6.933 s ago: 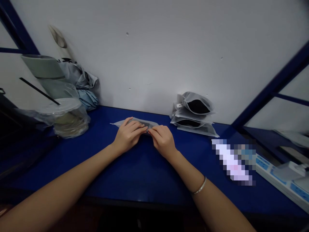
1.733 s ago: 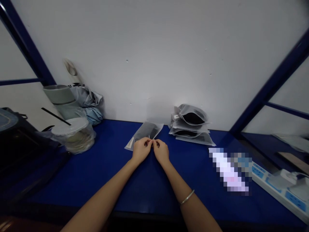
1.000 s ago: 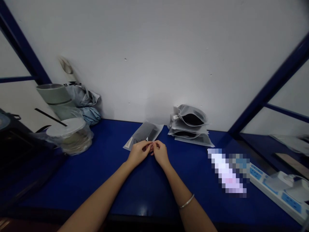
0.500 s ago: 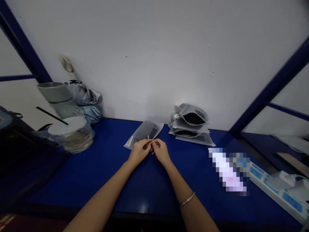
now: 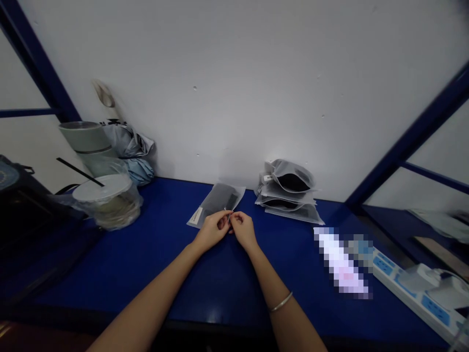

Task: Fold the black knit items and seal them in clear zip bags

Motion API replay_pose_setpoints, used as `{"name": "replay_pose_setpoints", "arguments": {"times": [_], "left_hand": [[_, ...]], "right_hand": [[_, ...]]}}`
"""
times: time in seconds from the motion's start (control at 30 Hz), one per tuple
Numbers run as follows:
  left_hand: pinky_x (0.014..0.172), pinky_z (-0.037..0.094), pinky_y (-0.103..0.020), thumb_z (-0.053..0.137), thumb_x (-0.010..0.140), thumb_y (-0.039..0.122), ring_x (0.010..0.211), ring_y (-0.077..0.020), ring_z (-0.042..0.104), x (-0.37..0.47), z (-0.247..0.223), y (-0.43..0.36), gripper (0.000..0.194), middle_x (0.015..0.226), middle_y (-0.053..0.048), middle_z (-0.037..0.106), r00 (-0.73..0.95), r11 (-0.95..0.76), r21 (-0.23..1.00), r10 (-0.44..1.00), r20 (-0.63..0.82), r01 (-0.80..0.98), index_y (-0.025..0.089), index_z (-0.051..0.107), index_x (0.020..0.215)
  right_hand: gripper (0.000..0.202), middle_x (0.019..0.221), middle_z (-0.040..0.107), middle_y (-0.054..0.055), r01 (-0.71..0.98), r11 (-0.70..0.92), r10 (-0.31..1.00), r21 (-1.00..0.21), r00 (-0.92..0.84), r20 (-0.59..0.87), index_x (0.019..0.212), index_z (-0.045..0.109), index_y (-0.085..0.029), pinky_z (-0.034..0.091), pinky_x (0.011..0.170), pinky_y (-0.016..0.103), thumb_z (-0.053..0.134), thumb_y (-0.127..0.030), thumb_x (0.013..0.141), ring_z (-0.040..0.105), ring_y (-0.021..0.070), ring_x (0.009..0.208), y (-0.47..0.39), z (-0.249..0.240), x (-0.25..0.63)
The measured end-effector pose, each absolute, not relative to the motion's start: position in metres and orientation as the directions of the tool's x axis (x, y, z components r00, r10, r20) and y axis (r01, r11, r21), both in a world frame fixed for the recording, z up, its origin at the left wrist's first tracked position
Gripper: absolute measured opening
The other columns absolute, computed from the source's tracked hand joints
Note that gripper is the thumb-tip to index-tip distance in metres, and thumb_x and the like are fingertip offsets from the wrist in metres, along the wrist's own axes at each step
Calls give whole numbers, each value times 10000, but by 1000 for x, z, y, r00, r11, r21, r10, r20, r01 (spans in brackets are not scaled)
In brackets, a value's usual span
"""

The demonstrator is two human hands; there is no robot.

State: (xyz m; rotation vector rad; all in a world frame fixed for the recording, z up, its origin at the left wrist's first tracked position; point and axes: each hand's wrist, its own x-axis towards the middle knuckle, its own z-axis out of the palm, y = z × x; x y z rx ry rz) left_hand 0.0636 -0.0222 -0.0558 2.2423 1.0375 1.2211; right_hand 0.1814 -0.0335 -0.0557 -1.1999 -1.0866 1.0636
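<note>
My left hand and my right hand meet over the middle of the blue table, thumbs and fingertips pinched together. Whatever small thing they hold between them is too small and hidden to name; only a dark bit shows at the fingertips. Just behind them lies a frosted plastic pouch with a dark thing inside and a white label at its lower left corner. To the right of my hands, a stack of similar frosted zip pouches rests against the wall, with black contents showing through their gaping mouths.
At left stand a lidded cup with a black straw in a plastic bag, a pale green tumbler and a folded umbrella. A black bag sits at far left. A blurred-out bright object and a power strip lie at right.
My hands stay pinched together in nearly the same place, with slight finger movement. The whole view has shifted and tilted a little.
</note>
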Motion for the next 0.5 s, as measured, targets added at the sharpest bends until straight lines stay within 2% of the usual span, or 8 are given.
{"name": "replay_pose_setpoints", "arguments": {"times": [0.1, 0.17, 0.23, 0.3, 0.4, 0.5], "left_hand": [[630, 485, -236, 427, 756, 106, 651, -114, 568, 62, -53, -23, 290, 756, -38, 614, 372, -729, 536, 681, 631, 425, 140, 570, 1007], [779, 475, -307, 409, 785, 119, 829, -152, 575, 60, -52, -23, 273, 872, -67, 615, 387, -775, 445, 618, 684, 450, 150, 564, 1008], [925, 388, -423, 420, 792, 142, 1033, -212, 512, 57, -51, -23, 267, 1007, -89, 598, 400, -772, 358, 596, 697, 526, 162, 564, 1016], [986, 276, -534, 439, 795, 183, 1191, -277, 382, 54, -52, -23, 287, 1163, -97, 542, 425, -733, 301, 623, 657, 610, 175, 557, 1057], [1000, 228, -574, 401, 834, 240, 1286, -295, 230, 52, -54, -22, 350, 1310, -79, 432, 468, -702, 310, 678, 567, 641, 183, 503, 1164], [1015, 269, -521, 346, 866, 249, 1284, -244, 262, 51, -55, -19, 379, 1306, -64, 442, 474, -709, 384, 691, 546, 591, 180, 454, 1223]], "right_hand": [[84, 603, 583, -23, -58, 79, 980, -995, 188, 67, 655, 525, -172, 507, 444, 207, 549, -245, 623, 585, 108, 544, -31, -60, 182], [108, 679, 609, -9, -84, 69, 982, -994, 180, 53, 707, 523, -177, 530, 480, 233, 548, -235, 620, 615, 127, 610, -30, -63, 182], [166, 706, 623, 1, -106, 51, 987, -993, 158, 34, 774, 530, -176, 541, 488, 263, 545, -225, 617, 628, 141, 617, -29, -64, 181], [235, 742, 638, 16, -117, 44, 990, -992, 137, 28, 839, 549, -166, 546, 494, 284, 548, -216, 610, 632, 146, 607, -29, -65, 181], [334, 905, 643, 60, -114, 69, 992, -991, 117, 55, 927, 591, -156, 555, 538, 305, 564, -223, 600, 636, 152, 650, -31, -62, 180], [382, 1071, 590, 76, -81, 142, 983, -987, 127, 131, 956, 631, -177, 553, 659, 321, 603, -239, 580, 624, 176, 801, -34, -58, 181]]}}
